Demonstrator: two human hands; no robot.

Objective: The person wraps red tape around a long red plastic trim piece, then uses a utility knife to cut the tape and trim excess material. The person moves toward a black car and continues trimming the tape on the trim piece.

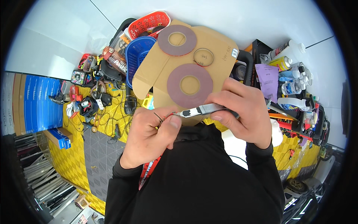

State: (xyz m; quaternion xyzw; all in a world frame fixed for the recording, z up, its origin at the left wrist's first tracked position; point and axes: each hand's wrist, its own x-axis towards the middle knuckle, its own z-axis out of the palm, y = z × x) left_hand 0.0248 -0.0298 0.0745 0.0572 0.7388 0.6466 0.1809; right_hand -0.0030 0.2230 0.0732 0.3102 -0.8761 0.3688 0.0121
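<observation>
My left hand (149, 136) is closed, with thumb and forefinger pinched at the near end of a slim silver, white and black piece (199, 111). I cannot make out its kind. A bit of red and a thin dark stick (158, 117) show at those fingers. My right hand (242, 110) is closed around the piece's other end, and its fingers partly hide it. Below my left wrist hangs a red strip (150, 170) with pale and dark marks. Just beyond both hands, two wide mauve tape rolls (175, 87) (164, 43) lie on a brown cardboard sheet (149, 74).
A narrow tape ring (204, 49) rests on the cardboard. Behind stand a red basket (149, 23) and a blue basket (130, 59). Bottles (292, 87) crowd the right. Bags, cables and tools litter the yellow floor (74, 160) at left, near blue boxes (41, 102).
</observation>
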